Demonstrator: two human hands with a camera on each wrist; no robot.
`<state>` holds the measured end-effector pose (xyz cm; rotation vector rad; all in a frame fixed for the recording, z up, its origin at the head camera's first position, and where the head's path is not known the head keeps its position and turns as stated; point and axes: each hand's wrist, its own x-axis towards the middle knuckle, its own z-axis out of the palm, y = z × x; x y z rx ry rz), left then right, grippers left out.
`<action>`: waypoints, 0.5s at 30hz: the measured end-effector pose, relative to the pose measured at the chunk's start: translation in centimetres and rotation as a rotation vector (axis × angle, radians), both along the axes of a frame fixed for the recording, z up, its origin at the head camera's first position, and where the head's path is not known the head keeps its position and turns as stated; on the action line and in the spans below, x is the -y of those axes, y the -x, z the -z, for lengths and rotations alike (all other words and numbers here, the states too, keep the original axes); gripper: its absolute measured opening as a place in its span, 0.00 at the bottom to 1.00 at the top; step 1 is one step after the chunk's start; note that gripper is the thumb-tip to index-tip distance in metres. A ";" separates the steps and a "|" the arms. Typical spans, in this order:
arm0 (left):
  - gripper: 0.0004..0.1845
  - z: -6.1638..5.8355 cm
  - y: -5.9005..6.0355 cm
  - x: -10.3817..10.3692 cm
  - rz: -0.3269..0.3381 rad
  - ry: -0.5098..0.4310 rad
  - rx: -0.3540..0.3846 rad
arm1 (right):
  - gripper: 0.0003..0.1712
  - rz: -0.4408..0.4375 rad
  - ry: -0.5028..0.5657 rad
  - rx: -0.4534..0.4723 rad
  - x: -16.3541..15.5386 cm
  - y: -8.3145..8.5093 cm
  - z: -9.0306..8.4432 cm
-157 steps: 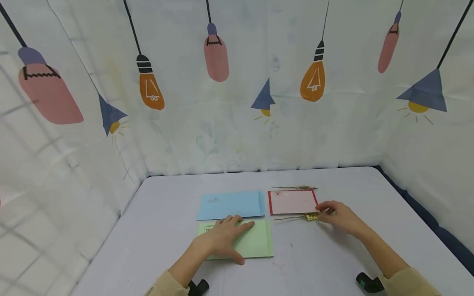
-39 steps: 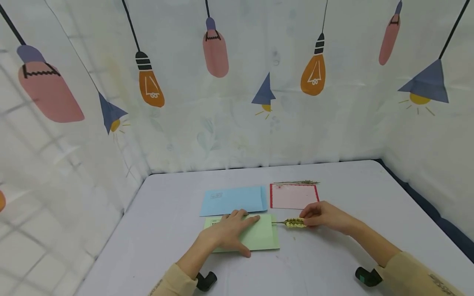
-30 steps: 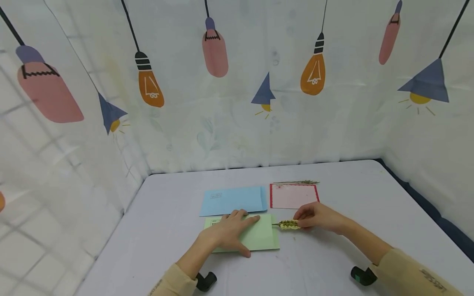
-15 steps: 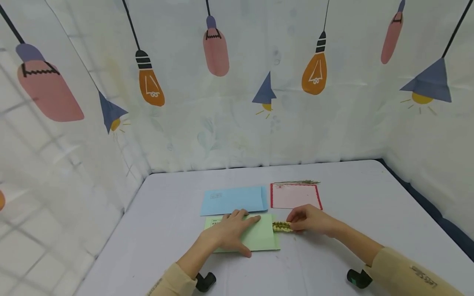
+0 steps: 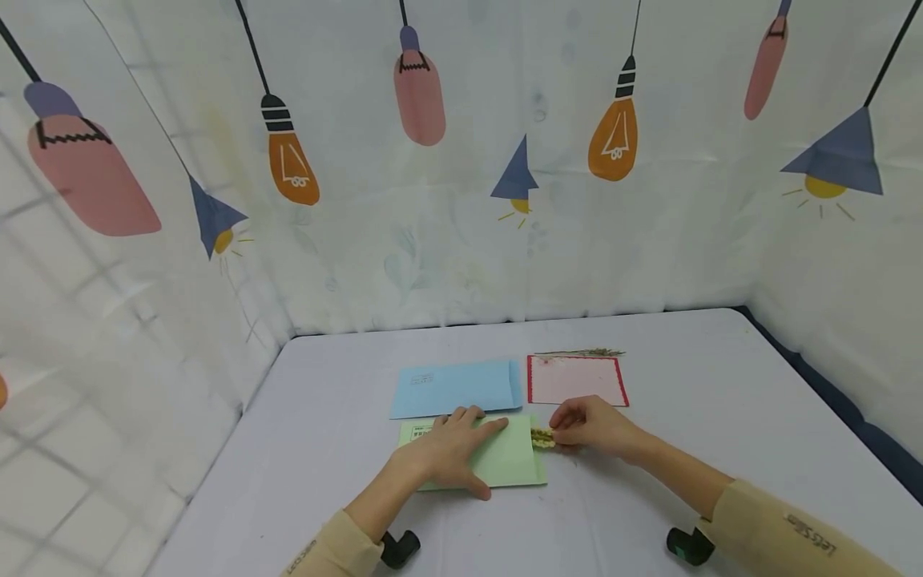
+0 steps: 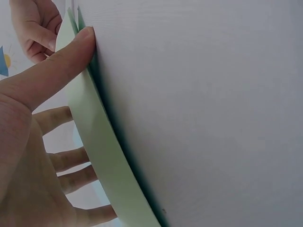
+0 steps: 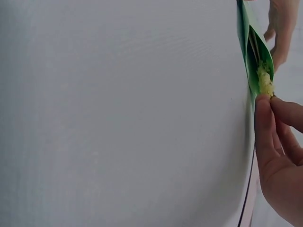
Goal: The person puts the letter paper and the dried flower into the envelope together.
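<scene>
My left hand rests spread over a light green envelope, its thumb at the near edge. The left wrist view shows that thumb on the envelope's edge, with straight fingers along the other side. At the envelope's right end, my right hand pinches a yellow-green dried flower sprig between thumb and fingertips. In the right wrist view the envelope mouth gapes; the sprig's stem and most of its flower head lie inside it. The stem's far end is hidden.
Beyond the green envelope lies a blue envelope. A pale pink card with a red border is to its right, with a thin dried sprig along its far edge. All rest on a white table against a printed curtain.
Earlier the flower sprig lay below the pink card. My right hand has brought it to the green envelope and moved left, sliding it in stem first. My left hand keeps its place on the envelope.
</scene>
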<state>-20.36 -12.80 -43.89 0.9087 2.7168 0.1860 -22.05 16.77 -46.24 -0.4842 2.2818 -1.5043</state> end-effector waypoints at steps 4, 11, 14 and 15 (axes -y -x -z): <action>0.56 0.0 0.0 0.0 -0.002 -0.003 0.008 | 0.09 0.015 0.024 0.008 0.4 -0.1 0.0; 0.56 0.0 0.1 0.0 0.002 0.006 0.011 | 0.09 0.003 0.085 0.034 0.8 -0.1 0.2; 0.56 -0.1 0.1 -0.1 0.005 0.010 0.010 | 0.09 0.010 0.102 0.051 0.8 -0.1 0.4; 0.56 -0.1 0.1 -0.1 0.006 0.012 0.009 | 0.09 0.015 0.104 0.053 0.8 -0.1 0.4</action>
